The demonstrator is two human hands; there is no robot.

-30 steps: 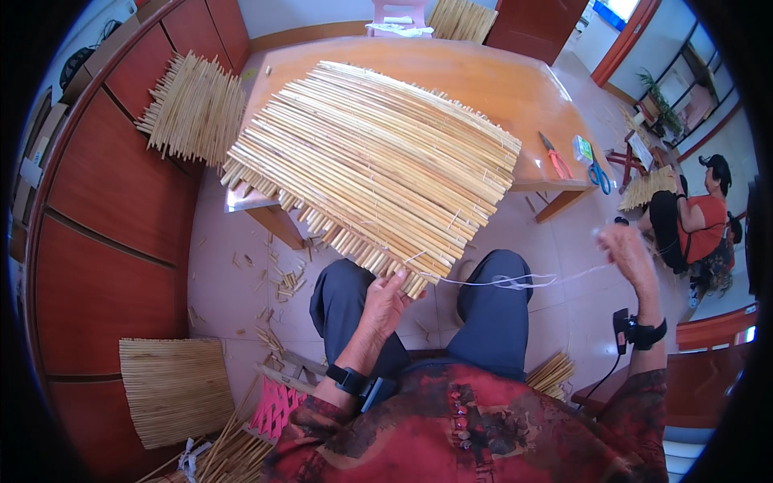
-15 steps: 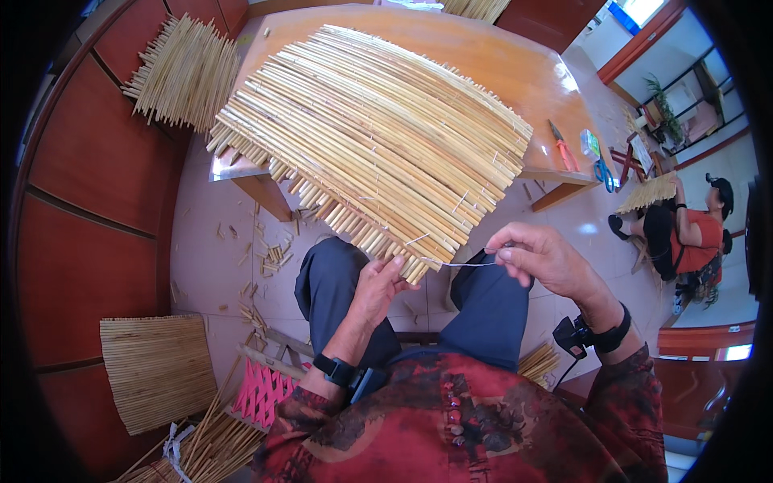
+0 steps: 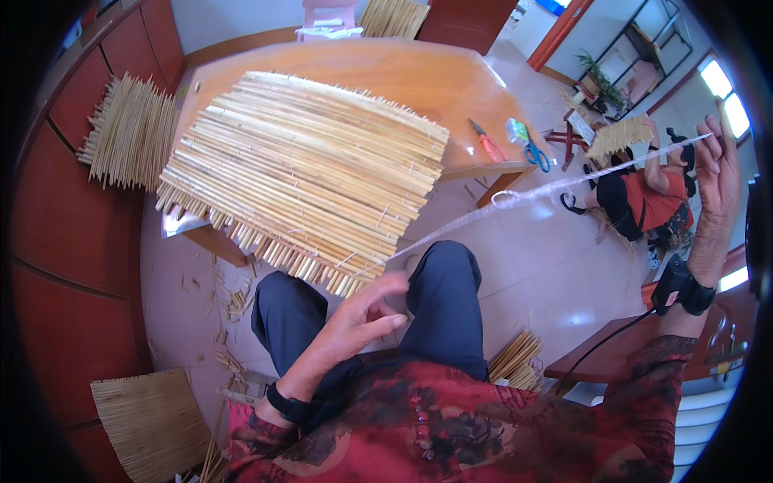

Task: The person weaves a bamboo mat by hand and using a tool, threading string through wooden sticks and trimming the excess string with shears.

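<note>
A mat of straw-coloured reed sticks (image 3: 306,173), bound with pale thread, lies on the table and juts over its near edge toward my knees. From its near right corner a long white string (image 3: 564,182) stretches up to the right, with a small loop partway along. My right hand (image 3: 715,173) is raised far out at the right, fingers closed on the string's end. Just below the mat's near corner is my left hand (image 3: 362,318), thumb and fingers apart, slightly blurred and gripping nothing.
The orange wooden table (image 3: 386,72) bears red-handled pliers (image 3: 487,143), blue scissors (image 3: 537,156) and a small clear box (image 3: 516,130). A reed bundle (image 3: 133,133) stands left, another mat (image 3: 149,419) lower left. A person in orange (image 3: 648,193) sits at right with a mat.
My right hand has swung up and out to the right, drawing the string long. My left hand has let go of the mat's corner. The whole view has shifted.
</note>
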